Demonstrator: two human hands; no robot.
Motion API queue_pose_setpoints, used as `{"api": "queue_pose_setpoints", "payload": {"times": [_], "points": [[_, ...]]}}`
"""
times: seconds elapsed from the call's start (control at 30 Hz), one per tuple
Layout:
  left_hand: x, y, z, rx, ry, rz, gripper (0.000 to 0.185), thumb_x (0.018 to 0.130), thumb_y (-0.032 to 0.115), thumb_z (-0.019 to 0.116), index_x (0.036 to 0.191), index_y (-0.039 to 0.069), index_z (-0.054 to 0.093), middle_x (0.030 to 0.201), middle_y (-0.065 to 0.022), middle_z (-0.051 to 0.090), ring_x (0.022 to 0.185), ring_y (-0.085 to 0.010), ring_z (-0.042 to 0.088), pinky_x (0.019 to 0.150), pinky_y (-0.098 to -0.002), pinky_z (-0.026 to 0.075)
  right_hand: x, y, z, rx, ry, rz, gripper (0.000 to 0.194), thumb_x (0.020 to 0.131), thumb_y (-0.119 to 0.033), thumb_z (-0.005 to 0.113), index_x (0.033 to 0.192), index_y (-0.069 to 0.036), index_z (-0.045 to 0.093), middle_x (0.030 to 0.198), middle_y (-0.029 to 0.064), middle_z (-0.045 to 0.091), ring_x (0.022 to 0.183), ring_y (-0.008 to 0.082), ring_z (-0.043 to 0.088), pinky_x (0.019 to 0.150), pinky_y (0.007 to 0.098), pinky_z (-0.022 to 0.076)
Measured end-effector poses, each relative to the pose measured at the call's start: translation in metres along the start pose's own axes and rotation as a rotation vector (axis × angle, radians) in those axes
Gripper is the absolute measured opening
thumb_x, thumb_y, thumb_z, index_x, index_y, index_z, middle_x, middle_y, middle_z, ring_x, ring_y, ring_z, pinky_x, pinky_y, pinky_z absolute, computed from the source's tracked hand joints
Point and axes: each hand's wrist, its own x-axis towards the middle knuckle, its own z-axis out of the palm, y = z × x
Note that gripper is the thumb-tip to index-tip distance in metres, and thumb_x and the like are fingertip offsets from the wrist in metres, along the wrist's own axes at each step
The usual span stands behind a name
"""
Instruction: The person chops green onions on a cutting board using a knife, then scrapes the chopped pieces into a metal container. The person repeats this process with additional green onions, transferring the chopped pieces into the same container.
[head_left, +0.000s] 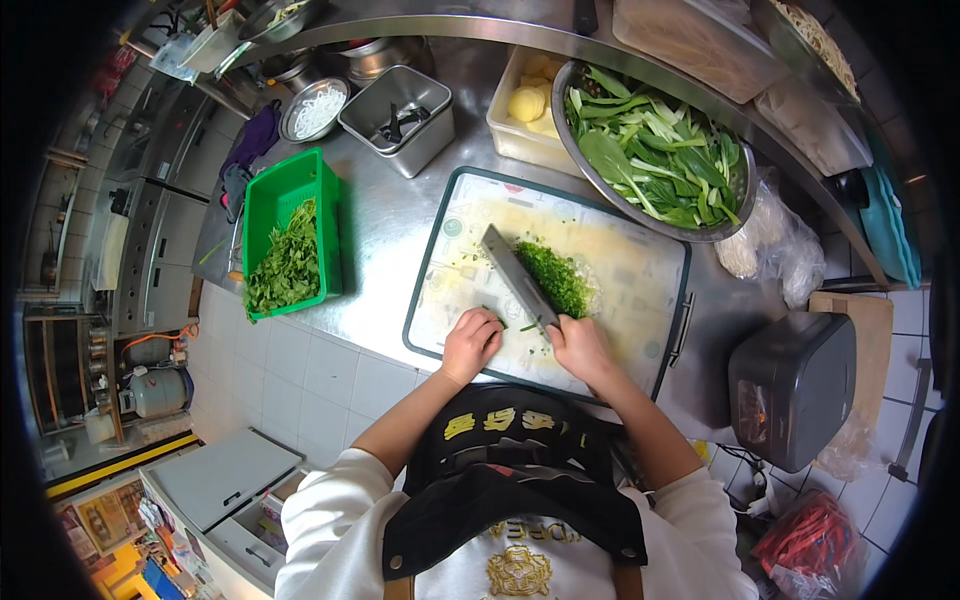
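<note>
My right hand (583, 346) is wrapped around the handle of a cleaver (517, 274), hiding most of that handle. The blade slants to the upper left over the patterned cutting board (630, 300), with its tip over the board's middle. Along the blade's right side lies a heap of finely chopped scallion greens (553, 276). My left hand (471, 345) rests at the board's near edge, left of the cleaver, with curled fingers. Bits of green stalk (503, 324) show at its fingertips; the rest of what it pins is hidden. Loose green flecks are scattered around the blade.
A green plastic basket (328, 225) of leafy herbs stands left. Behind the board are a steel container (427, 142), a tub of sliced potatoes (499, 131) and a steel colander (652, 223) of leafy greens overlapping the board's corner. A dark bin-like box (799, 390) sits right.
</note>
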Motion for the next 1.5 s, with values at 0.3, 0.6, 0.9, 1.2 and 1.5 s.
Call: {"api": "queue_pose_setpoints", "payload": {"times": [0.3,0.6,0.9,1.2,1.5], "points": [[0.025,0.001,0.027,-0.069,0.034,0.004,0.017,0.073,-0.001,0.073,0.088,0.003,0.067,0.095,-0.0088,0.063,0.098,-0.0306,0.06,0.083,-0.0389,0.052,-0.006,0.007,0.004,-0.063,0.071,-0.05,0.02,0.089,-0.022,0.06,0.083,-0.003,0.063,0.063,0.0211,0.063,0.059,0.0416,0.064,0.055,0.0515,0.0516],[0.024,0.011,0.028,-0.056,-0.051,-0.037,0.035,0.065,0.016,0.082,0.092,0.006,0.063,0.104,-0.0088,0.06,0.106,-0.0302,0.056,0.085,-0.0388,0.051,0.019,-0.01,0.011,0.026,0.096,-0.04,0.02,0.09,-0.02,0.059,0.086,0.0,0.063,0.065,0.0248,0.063,0.062,0.0455,0.063,0.059,0.0528,0.0518],[0.024,0.016,0.034,-0.059,0.008,-0.094,0.023,0.069,0.005,0.077,0.087,0.005,0.062,0.1,-0.0088,0.06,0.104,-0.0309,0.056,0.083,-0.0381,0.051,0.027,-0.009,0.013,0.018,0.082,-0.045,0.021,0.091,-0.02,0.058,0.085,0.0,0.062,0.066,0.0243,0.064,0.063,0.0441,0.065,0.059,0.0516,0.0532],[0.024,0.007,0.037,-0.092,0.073,-0.066,0.014,0.073,0.001,0.075,0.082,0.003,0.064,0.094,-0.0085,0.061,0.097,-0.0299,0.059,0.08,-0.0378,0.052,0.008,-0.008,0.002,-0.002,0.056,-0.091,0.02,0.091,-0.02,0.058,0.08,-0.003,0.06,0.064,0.0227,0.063,0.06,0.0437,0.063,0.057,0.0528,0.0505],[0.021,0.001,0.036,-0.124,0.073,-0.055,0.013,0.076,0.003,0.076,0.085,0.001,0.066,0.096,-0.0099,0.062,0.098,-0.0318,0.059,0.081,-0.0396,0.051,-0.028,-0.003,-0.024,-0.108,-0.027,-0.159,0.022,0.09,-0.021,0.06,0.079,-0.002,0.06,0.062,0.023,0.06,0.058,0.043,0.061,0.057,0.0521,0.0496]]}}
